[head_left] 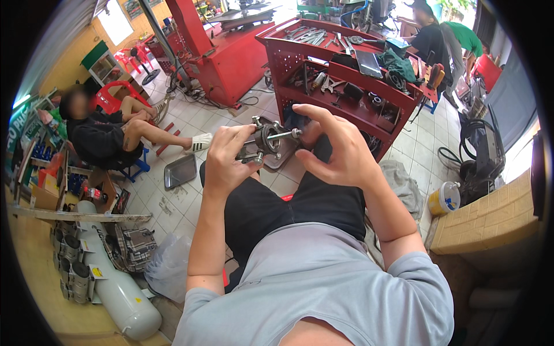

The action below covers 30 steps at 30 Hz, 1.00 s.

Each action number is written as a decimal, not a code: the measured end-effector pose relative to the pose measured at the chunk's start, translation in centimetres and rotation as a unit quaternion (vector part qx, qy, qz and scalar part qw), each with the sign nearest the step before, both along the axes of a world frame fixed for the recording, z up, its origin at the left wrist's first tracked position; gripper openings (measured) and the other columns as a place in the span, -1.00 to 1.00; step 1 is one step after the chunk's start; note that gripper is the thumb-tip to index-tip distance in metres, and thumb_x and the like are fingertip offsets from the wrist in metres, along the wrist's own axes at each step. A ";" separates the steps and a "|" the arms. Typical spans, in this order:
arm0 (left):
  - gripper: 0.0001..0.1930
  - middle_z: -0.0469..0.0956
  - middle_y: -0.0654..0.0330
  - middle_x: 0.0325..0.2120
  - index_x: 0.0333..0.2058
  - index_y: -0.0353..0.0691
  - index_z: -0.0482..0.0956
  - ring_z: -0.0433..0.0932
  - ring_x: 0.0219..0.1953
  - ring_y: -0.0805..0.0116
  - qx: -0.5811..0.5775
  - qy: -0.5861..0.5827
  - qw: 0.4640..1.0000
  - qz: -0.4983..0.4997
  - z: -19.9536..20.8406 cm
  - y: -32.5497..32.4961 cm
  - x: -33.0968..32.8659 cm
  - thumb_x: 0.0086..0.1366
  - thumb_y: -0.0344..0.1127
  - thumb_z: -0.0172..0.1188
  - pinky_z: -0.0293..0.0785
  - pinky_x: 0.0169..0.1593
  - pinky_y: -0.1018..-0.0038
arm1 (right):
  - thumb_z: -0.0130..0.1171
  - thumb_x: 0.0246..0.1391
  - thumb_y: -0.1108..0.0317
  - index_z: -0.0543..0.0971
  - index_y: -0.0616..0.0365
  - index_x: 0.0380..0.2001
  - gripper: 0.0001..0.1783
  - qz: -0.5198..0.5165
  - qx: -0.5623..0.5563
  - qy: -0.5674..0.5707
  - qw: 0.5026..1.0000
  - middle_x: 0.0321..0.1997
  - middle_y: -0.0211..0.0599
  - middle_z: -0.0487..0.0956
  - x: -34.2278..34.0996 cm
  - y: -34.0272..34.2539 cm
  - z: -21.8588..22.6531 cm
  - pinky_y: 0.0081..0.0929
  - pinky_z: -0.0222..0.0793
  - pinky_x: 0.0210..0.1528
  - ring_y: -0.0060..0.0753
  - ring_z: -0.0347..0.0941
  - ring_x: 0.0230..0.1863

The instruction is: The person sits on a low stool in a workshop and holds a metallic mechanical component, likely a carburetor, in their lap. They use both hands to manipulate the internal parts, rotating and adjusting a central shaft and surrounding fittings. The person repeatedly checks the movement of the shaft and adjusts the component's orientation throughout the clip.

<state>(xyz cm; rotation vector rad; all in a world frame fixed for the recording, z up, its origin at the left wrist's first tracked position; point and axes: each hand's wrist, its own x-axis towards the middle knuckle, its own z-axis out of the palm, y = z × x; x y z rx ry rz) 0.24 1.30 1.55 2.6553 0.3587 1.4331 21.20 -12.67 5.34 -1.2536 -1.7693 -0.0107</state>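
My left hand (227,154) grips a dark metal machine part (266,138) with a round ring and several protruding lugs, held above my lap. From the ring's middle a thin pale rod (281,136) points to the right and ends in a small silvery tip. Just beyond that tip is my right hand (340,147), thumb and fingers spread in a curve around open space. Its fingertips look slightly blurred, and I see nothing held in them. Partly hidden behind the part, a metal tray (278,164) lies between my knees.
A red tool cart (346,57) with wrenches stands ahead, beside a red machine (231,69). One person (101,130) sits at the left near an empty-looking metal tray (180,172); others work far right. A white cylinder (118,288) lies at lower left, a bucket (443,199) stands right.
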 end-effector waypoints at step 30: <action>-0.34 0.61 0.14 -0.20 -0.07 -0.30 0.62 0.53 -0.17 0.11 -0.004 0.006 1.000 -0.008 0.5 0.0 -0.3 -0.32 -0.50 0.48 0.48 -0.07 0.25 | 0.38 -0.04 0.32 0.35 0.13 0.30 -0.20 0.072 -0.092 0.061 0.991 -0.08 -0.15 0.64 0.6 -0.6 0.3 -0.45 0.44 -0.47 -0.34 0.57 -0.56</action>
